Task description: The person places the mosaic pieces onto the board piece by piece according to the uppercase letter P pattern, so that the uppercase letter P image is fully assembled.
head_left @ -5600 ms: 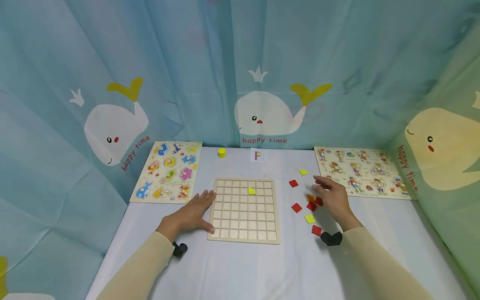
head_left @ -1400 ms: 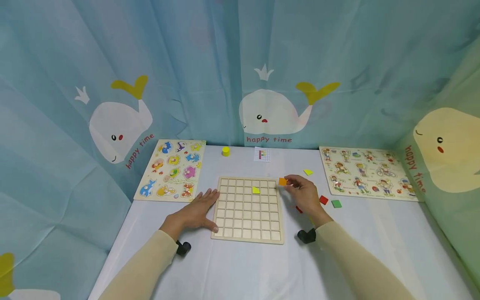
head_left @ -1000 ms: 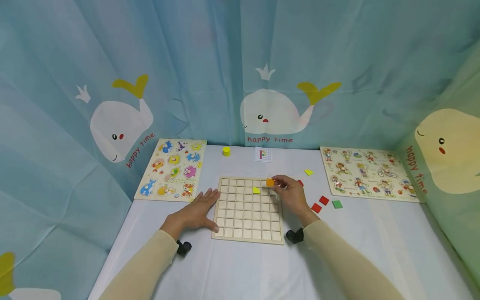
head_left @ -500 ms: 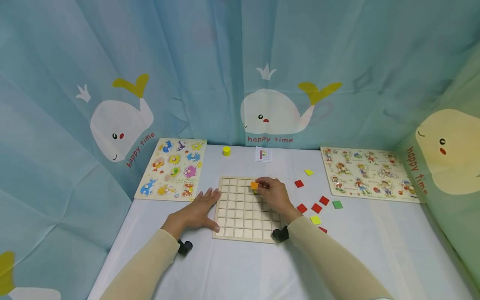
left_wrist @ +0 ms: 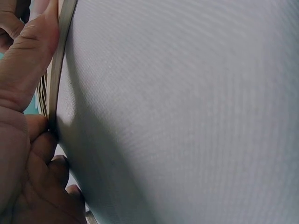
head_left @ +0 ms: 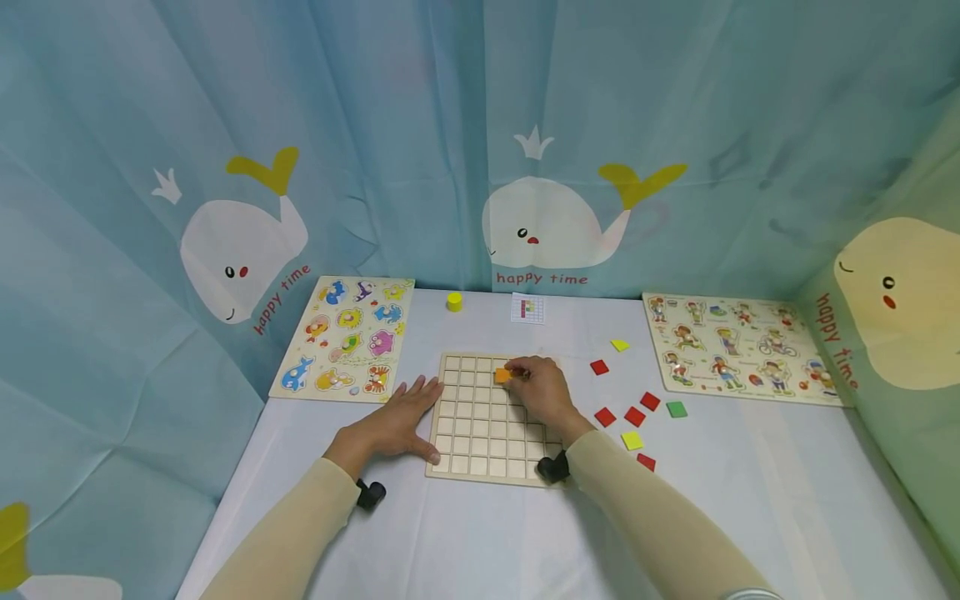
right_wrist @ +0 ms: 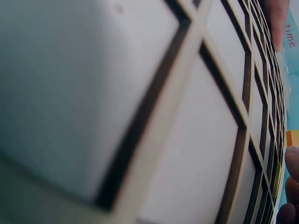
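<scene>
A pale wooden grid board [head_left: 480,435] lies flat in front of me. My left hand [head_left: 384,427] rests at its left edge, fingers spread and thumb at the lower left corner; the left wrist view shows the thumb along the board's side [left_wrist: 57,77]. Between thumb and fingers, my right hand [head_left: 546,393] pinches an orange square tile [head_left: 502,376] close over the board's upper part, right of the middle. The right wrist view catches the orange tile [right_wrist: 293,138] at its right edge, with a yellow tile [right_wrist: 278,177] low in the grid. In the head view the right hand hides that yellow tile.
Right of the board lie several red tiles [head_left: 634,417], yellow tiles [head_left: 632,440] and a green tile [head_left: 677,409]. Behind it stand a yellow cylinder [head_left: 454,302] and a printed grid card [head_left: 528,308]. Picture puzzles lie left [head_left: 341,340] and right [head_left: 738,350]; a curtain [head_left: 420,150] hangs behind.
My right hand has come from the loose tiles at the right, taken the orange tile and carried it left over the board, covering the yellow tile. The left hand has stayed put.
</scene>
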Available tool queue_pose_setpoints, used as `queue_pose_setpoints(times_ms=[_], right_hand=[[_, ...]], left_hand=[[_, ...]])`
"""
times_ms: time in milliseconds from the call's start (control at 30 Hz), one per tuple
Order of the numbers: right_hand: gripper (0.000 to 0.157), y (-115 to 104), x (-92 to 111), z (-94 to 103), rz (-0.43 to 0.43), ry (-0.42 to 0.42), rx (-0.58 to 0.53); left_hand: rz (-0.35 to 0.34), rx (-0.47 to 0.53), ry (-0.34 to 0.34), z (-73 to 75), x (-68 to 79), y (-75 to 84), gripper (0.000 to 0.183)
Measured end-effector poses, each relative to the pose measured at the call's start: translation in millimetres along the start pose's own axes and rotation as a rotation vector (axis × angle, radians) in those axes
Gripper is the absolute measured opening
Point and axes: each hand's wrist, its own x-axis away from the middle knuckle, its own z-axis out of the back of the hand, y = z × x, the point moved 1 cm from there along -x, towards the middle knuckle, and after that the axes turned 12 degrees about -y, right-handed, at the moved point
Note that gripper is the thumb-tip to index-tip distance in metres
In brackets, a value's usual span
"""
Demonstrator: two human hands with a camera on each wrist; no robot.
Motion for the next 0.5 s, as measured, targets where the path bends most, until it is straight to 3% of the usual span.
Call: queue_pose_setpoints(times_ms=[500], right_hand=[[0.027, -0.3, -1.4, -3.6, -0.026, -0.024, 0.064]], left_hand=[[0.004, 0.002, -0.006, 0.1, 0.3, 1.8, 0.126]])
